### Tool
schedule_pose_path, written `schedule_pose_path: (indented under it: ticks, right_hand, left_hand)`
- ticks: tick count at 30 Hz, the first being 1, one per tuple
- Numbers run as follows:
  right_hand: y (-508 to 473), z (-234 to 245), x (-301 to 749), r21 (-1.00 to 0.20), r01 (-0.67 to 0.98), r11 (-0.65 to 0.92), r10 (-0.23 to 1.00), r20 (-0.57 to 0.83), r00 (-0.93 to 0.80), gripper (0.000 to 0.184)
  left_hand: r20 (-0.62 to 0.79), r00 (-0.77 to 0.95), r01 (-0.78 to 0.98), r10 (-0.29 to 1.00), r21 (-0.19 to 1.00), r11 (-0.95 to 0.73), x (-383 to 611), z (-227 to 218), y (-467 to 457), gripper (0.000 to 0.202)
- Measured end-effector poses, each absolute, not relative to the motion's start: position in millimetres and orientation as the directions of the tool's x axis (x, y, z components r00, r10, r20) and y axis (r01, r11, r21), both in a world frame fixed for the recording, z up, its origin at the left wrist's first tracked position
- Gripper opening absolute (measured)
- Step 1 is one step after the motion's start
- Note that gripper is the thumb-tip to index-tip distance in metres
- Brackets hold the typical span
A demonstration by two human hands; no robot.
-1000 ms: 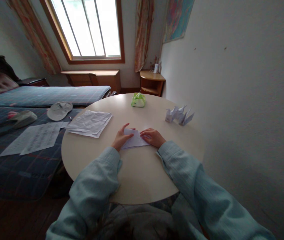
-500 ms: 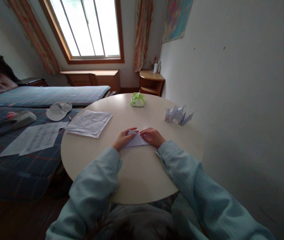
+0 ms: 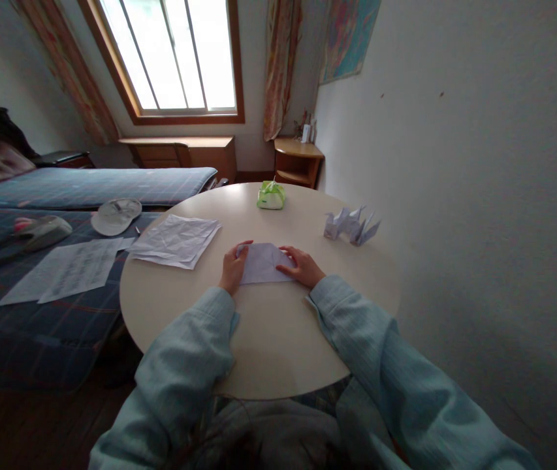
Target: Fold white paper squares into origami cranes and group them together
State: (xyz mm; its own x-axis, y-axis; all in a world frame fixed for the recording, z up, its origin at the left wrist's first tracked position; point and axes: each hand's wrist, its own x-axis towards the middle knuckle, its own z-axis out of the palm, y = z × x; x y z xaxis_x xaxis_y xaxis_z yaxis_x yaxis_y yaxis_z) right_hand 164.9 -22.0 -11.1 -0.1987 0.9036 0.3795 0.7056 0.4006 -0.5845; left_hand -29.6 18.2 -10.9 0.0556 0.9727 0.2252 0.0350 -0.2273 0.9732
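A folded sheet of white paper [image 3: 262, 262] lies between my hands over the middle of the round table [image 3: 278, 346]. Creases run across its face. My left hand [image 3: 234, 266] grips its left edge, thumb on top and fingers behind. At the right side, my right hand [image 3: 302, 266] holds it with the thumb over the front and the fingertips at the upper edge. To the right stand several folded paper figures [image 3: 349, 225], grouped close together.
A stack of creased white sheets [image 3: 177, 240] lies at the table's left. Near the far edge sits a green tissue pack [image 3: 271, 195]. Beyond the left side, printed pages [image 3: 77, 267] and a pale cap [image 3: 115, 217] rest on the bed. A wall [image 3: 469, 215] runs along the right.
The paper has gone from a pointed, triangular shape to a wider, flatter one. My left hand has shifted slightly left and turned upright at its edge.
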Motion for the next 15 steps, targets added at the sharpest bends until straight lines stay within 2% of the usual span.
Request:
schedule_pose_path:
  ticks: [3,7,12,15]
  right_hand:
    - [-23.3,-10.8,163.9,-0.624,0.693,0.360,0.920,0.359,-0.155,0.049]
    - [-21.5,-12.1,165.8,-0.606,0.725,0.328,0.901,0.430,-0.048,0.035]
    - [-16.8,-12.2,171.8,-0.595,0.769,0.236,0.760,0.606,0.235,0.023]
    - [-17.4,-10.7,171.5,-0.559,0.780,0.280,0.716,0.663,0.218,0.024]
  left_hand:
    - [0.307,-0.051,0.035,0.950,0.951,-0.306,-31.0,-11.5,20.7,0.035]
    - [0.338,-0.140,0.061,0.931,0.941,-0.333,-32.7,-10.6,21.7,0.030]
    - [0.349,-0.254,0.144,0.902,0.936,-0.322,-35.0,-8.1,22.6,0.040]
    - [0.316,-0.209,0.159,0.925,0.945,-0.287,-32.0,-5.6,19.4,0.034]
